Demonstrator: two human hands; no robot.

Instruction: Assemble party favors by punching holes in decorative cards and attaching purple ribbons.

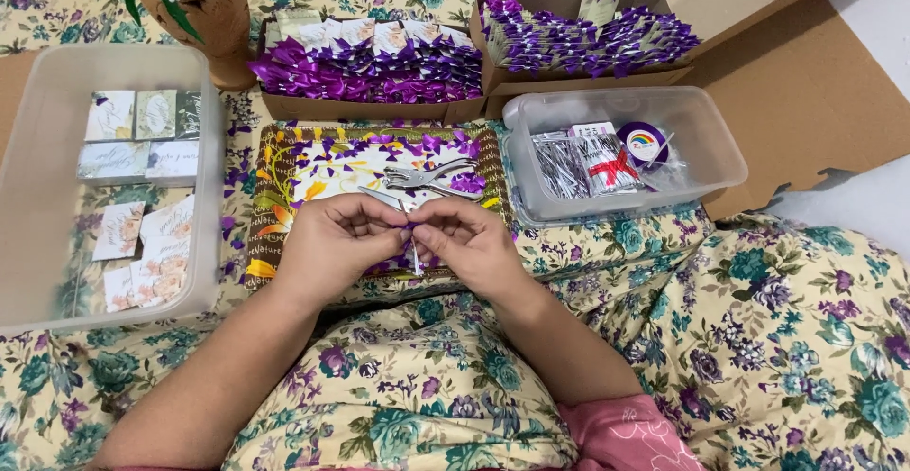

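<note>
Ribbon (409, 234): purple, pinched between both hands, a thin strip hanging downward.
Left hand (332, 241): fingertips closed on it.
Right hand (469, 241): likewise, equally near.
Punch (427, 177): just beyond, on tray (261, 244).

silver sachets (561, 164) in right tub, round rainbow label (643, 141) beside them

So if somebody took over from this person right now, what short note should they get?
Left hand and right hand: both pinch a small purple ribbon piece with a thin silvery strip hanging below, over the patterned tray.
Hole punch lies on the tray amid purple scraps.
Done: two cardboard boxes behind hold many purple-bowed pieces.
Left: cards in the left tub; silvery packets in the right tub.
</note>
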